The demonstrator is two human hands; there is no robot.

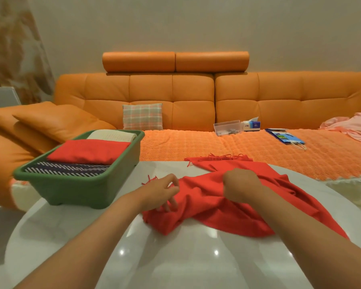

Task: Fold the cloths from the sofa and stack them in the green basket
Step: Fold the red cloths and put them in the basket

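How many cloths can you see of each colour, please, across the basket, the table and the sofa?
Red: 2, the folded red cloth in the green basket and the red fringed cloth on the table
Cream cloth: 1
Navy patterned cloth: 1
Pink cloth, on the sofa: 1
Total: 5

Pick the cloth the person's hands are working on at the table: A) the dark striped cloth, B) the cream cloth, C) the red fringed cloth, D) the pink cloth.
C: the right hand grips the red fringed cloth lying on the white table, and the left hand touches its edge.
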